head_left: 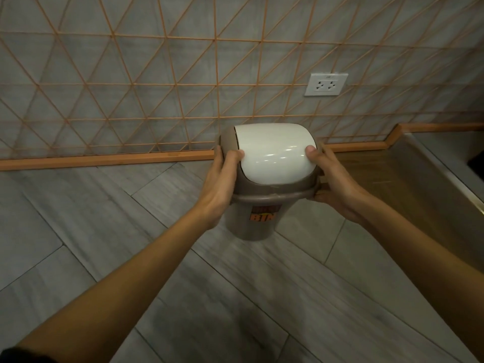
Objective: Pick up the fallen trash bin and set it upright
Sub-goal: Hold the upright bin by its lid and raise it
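A small taupe trash bin [251, 221] with a white swing lid [275, 155] is upright between my two hands, near the wall. An orange label sits on its front. My left hand [222, 179] grips the left side of the lid collar, thumb resting on the white lid. On the right side of the collar my right hand [332, 182] holds on too, thumb on the lid's edge. Whether the bin's base touches the floor or hangs just above it I cannot tell.
Grey plank floor [104, 231] spreads below. A grey tiled wall with an orange lattice [157, 87] and an orange skirting board stands behind the bin. A white double socket [326, 84] is on the wall. A wooden-edged ledge [419, 179] lies to the right.
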Motion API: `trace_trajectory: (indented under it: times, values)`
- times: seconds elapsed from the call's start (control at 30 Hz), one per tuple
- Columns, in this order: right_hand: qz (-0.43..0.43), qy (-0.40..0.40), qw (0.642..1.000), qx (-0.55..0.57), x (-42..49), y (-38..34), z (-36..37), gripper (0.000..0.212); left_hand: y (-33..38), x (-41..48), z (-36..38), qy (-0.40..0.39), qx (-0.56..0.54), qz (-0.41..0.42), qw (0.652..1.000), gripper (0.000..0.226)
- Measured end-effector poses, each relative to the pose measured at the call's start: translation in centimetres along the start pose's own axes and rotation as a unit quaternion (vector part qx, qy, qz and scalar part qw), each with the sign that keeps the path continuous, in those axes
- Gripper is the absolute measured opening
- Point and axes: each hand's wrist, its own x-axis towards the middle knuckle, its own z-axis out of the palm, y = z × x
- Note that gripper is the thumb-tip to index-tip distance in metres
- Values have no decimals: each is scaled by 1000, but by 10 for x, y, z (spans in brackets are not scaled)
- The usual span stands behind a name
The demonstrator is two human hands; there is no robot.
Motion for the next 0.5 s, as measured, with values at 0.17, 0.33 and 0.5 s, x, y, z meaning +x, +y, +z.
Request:
trace_trajectory:
  times: [0.17, 0.33, 0.5]
  values:
    - [5, -28, 999, 37, 4, -7, 3, 53, -8, -6, 10, 45, -2, 12, 999, 102]
    - [7, -27, 996, 83, 16, -12, 13, 47, -5, 7, 3, 53, -21, 7, 998, 100]
    - [15, -28, 994, 107, 36, -18, 24, 54, 1, 28, -7, 38, -57, 6, 998, 84]
